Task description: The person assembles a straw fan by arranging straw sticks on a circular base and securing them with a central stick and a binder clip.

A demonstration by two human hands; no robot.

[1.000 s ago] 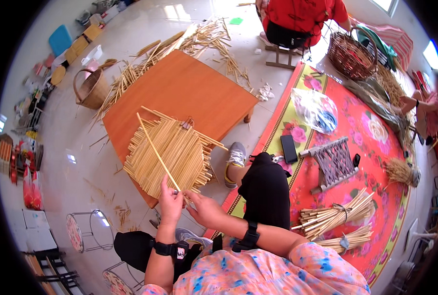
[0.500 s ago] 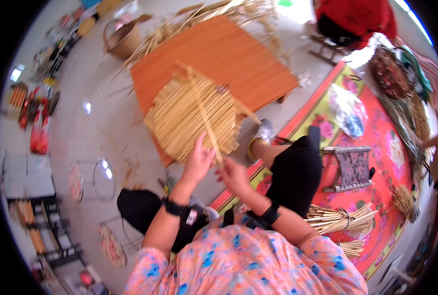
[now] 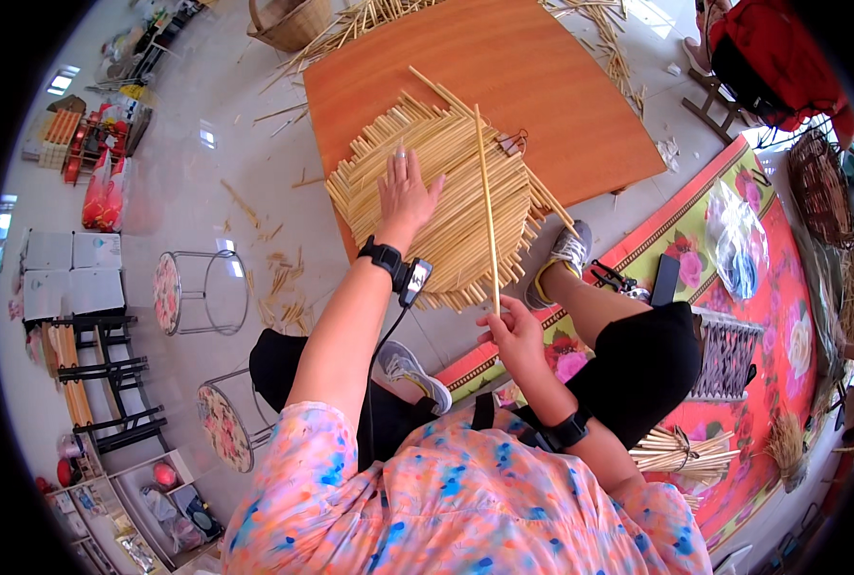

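Note:
A round mat of straw stalks (image 3: pixel 470 196) lies on the near part of a low orange-brown table (image 3: pixel 580 105), its stalks side by side with uneven ends. My left hand (image 3: pixel 408 199) rests on the mat with fingers stretched out and holds nothing. Between the thumb and fingers of my right hand (image 3: pixel 516 335) is the lower end of a long, thin straw stalk (image 3: pixel 489 216). That stalk slants up over the mat's right part. Another strip (image 3: pixel 549 203) runs along the mat's upper right edge, past the table's side.
Cut stalks (image 3: pixel 379 19) pile behind the table beside a woven basket (image 3: pixel 291 21). Right of my legs, a flowered mat (image 3: pixel 791 297) bears a tied straw bundle (image 3: pixel 685 452), a phone (image 3: pixel 665 280) and a plastic bag (image 3: pixel 736 244). Stools (image 3: pixel 166 292) stand at left.
My left hand has left the stalk and moved forward onto the straw mat. My right hand has moved right, still pinching the stalk. The view has shifted, with the table now higher.

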